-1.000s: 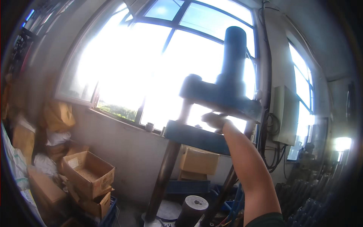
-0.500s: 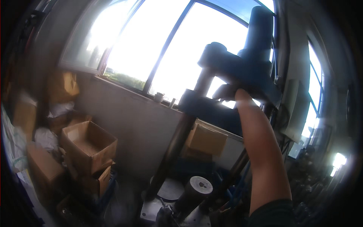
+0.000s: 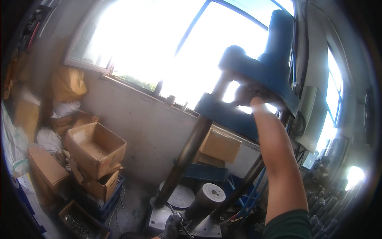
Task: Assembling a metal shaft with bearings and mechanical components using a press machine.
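My right arm reaches up into the gap of a blue press. My right hand, in a dark glove, is between the upper head and the blue crossplate. Glare and shadow hide its fingers and anything in them. Low down, my gloved left hand is closed round a thin metal rod that slants across it. Beside that hand, a dark cylinder with a pale round top stands on the metal base plate. Behind it is a flat round disc.
Two dark columns rise from the base. To the left, an open cardboard box sits on other cartons, above a tray of small metal parts. Behind stands a wall with a bright window; a grey cabinet is at right.
The whole view has shifted slightly and grown brighter and sharper. My left hand on the rod now shows more clearly. My right hand stays in the press gap.
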The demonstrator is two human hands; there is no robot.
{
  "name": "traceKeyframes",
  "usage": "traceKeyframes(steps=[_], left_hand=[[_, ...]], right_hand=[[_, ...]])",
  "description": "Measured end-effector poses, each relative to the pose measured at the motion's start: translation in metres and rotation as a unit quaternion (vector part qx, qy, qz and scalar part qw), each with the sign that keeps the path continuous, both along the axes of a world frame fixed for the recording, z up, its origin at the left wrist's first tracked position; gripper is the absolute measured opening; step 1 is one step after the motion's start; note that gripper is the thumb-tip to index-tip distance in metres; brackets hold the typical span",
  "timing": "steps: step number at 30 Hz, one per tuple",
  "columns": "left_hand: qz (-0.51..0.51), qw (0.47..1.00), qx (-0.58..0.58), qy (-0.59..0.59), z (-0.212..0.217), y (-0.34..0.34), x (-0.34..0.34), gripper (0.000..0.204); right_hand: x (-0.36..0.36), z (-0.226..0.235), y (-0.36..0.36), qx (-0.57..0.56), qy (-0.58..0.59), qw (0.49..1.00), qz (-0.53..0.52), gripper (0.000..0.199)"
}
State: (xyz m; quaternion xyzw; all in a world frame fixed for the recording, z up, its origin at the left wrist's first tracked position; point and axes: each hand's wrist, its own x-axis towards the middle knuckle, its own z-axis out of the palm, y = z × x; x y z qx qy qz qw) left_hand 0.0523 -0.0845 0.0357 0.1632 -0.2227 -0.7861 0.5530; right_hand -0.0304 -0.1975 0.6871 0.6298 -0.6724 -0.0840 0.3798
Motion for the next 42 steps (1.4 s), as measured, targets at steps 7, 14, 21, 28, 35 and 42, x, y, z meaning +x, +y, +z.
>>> traceKeyframes(steps=[7, 14, 21, 28, 35, 42], left_hand=[[0.009, 0.999, -0.039, 0.006, 0.020, 0.009, 0.004, 0.023], [-0.031, 0.998, -0.058, -0.009, 0.016, 0.011, 0.012, 0.017], [-0.040, 0.995, -0.041, 0.076, 0.018, 0.003, 0.023, 0.030], [-0.077, 0.984, -0.047, 0.156, 0.047, 0.016, 0.032, 0.034], [-0.169, 0.970, -0.057, 0.167, 0.071, 0.057, 0.029, 0.055], [-0.209, 0.965, -0.087, 0.135, 0.068, 0.066, 0.013, 0.058]], right_hand=[[-0.039, -0.004, 0.012, -0.124, -0.288, 0.905, 0.287, 0.016], [-0.035, -0.066, 0.105, -0.203, -0.249, 0.793, 0.518, 0.019], [-0.053, -0.305, 0.251, -0.162, -0.810, 0.433, 0.360, 0.028], [-0.096, -0.488, 0.299, -0.108, -0.965, -0.026, 0.239, 0.023], [-0.103, -0.593, 0.324, -0.133, -0.962, 0.148, 0.186, 0.042], [-0.090, -0.593, 0.339, -0.128, -0.982, 0.037, 0.133, 0.059]])
